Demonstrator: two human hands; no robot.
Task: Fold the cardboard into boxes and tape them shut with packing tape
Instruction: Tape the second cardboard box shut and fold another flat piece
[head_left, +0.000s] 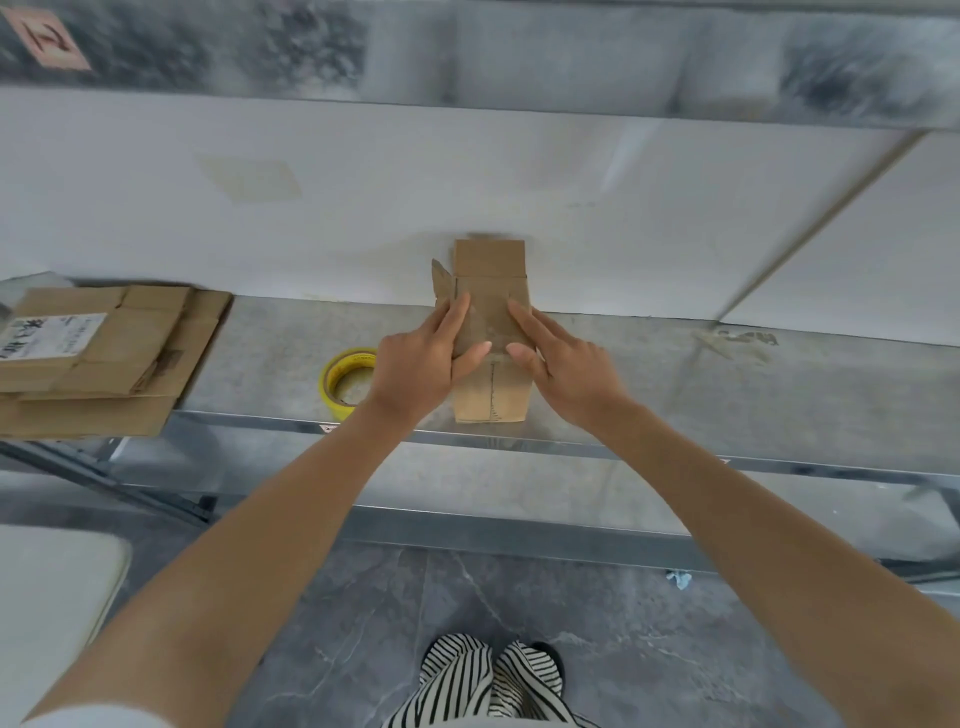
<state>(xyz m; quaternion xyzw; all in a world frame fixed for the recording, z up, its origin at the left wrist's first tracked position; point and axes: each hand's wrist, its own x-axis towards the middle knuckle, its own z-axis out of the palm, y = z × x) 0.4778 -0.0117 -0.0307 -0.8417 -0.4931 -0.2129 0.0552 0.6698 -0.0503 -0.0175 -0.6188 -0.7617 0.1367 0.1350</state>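
Cardboard box (491, 400), frame centre: left hand (415, 366) and right hand (569, 371) press top flaps down, fingers straight; far flap upright. Tape roll (331, 387) lies untouched beside; flat stack (119, 358) at left unfolded.

Left hand (415, 366) covers the right side of the tape roll (327, 384); flat cardboard stack (119, 358) runs off the frame's left edge, its label (52, 335) unreadable.

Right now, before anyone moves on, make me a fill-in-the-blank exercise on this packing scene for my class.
1. The left hand and the right hand both press on the box; the tape roll is in ____ hand.
2. The tape roll is ____ in colour.
3. The stack of flat cardboard lies to the ____ of the box.
Missing words: neither, yellow, left.
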